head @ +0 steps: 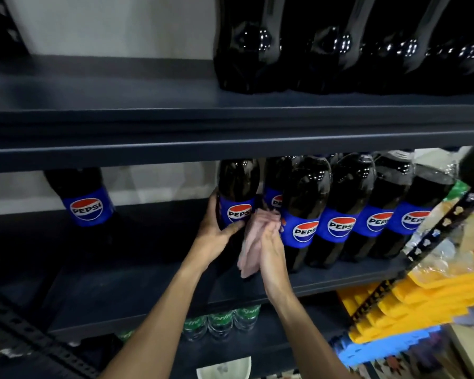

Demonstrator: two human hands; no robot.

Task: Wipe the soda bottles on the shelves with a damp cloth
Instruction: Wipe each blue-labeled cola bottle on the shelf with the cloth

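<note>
L hand [216, 228]: fingers + thumb curled round label of Pepsi bottle [237, 184] on mid shelf [148, 285], just left of bottle row [342, 192]. R hand [271, 246]: fingers straight, flat, pressing pink cloth [248, 242] against bottle's right side; cloth end hangs below palm.

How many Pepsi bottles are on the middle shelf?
7 bottles: one alone at left, one in the left hand, one behind it, four in a row at right. More may be hidden behind.
</note>
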